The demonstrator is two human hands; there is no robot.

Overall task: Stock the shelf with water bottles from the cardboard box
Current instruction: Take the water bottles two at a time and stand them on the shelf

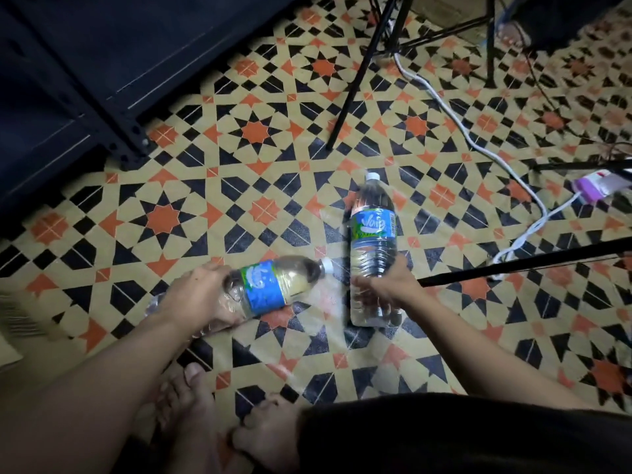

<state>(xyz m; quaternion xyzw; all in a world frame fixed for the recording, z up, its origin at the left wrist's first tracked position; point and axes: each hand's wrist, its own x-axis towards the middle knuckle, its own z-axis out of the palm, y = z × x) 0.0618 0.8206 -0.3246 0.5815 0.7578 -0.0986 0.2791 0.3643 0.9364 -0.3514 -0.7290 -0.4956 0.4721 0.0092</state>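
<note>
My left hand (196, 295) grips the lower body of a clear water bottle (273, 285) with a blue label and white cap, held sideways with the cap pointing right. My right hand (383, 285) grips the lower part of a second, larger bottle (372, 227) with the same blue label, its white cap pointing away from me. Both bottles hang above the patterned tile floor. The dark metal shelf (68, 80) stands at the upper left. The cardboard box is only a blurred edge at the far left, if at all.
Black tripod legs (362, 70) stand ahead and another leg (513, 266) crosses at the right. A white cable (478, 145) runs across the floor to a purple-and-white power strip (595, 186). My bare feet (212, 412) are at the bottom.
</note>
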